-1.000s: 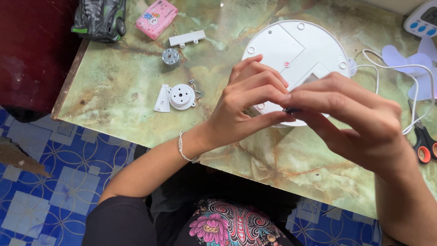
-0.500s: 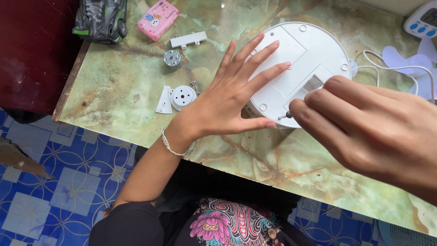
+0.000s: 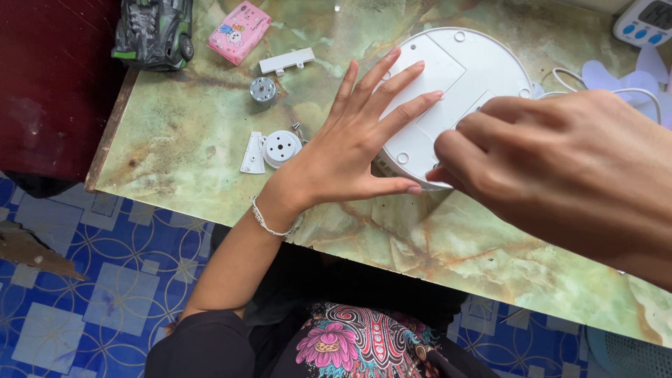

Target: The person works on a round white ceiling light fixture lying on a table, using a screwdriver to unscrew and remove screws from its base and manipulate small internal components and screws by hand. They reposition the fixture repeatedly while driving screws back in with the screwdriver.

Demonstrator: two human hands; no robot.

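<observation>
Round white plastic disc-shaped casing (image 3: 458,77) lies flat, underside up, on the green marbled stone counter (image 3: 210,105), toward its far right.

Left hand (image 3: 357,150) lies palm down, fingers spread wide & straight across the casing's left part, thumb along the near rim; nothing gripped, just pressing flat. 1 s ago those fingers were curled up against the right hand over the casing; 0.5 s ago they'd already flattened, now spread a bit wider & further onto the disc.

Right hand (image 3: 560,168) is at the casing's near-right edge, fingers curled in a tight pinch grip w/ the tips at the rim. Can't tell what, if anything, is pinched; tips too hidden. It fills more of the view than 1 s ago & has dropped lower, toward the near rim.

Left of the left hand, unmoved vs. earlier: small white round perforated plastic cap (image 3: 282,147) w/ a white wedge piece (image 3: 253,154) just beside it, small silver cylindrical motor (image 3: 263,89) further back, white flat plastic bar (image 3: 287,61), pink rectangular packet (image 3: 239,31), dark green toy vehicle (image 3: 154,28) at the far-left corner. Far right: white cable (image 3: 560,73), pale lilac blade-shaped pieces (image 3: 630,73), white timer-like device w/ blue buttons (image 3: 647,21).

Silver bracelet (image 3: 269,224) on the left wrist.
</observation>
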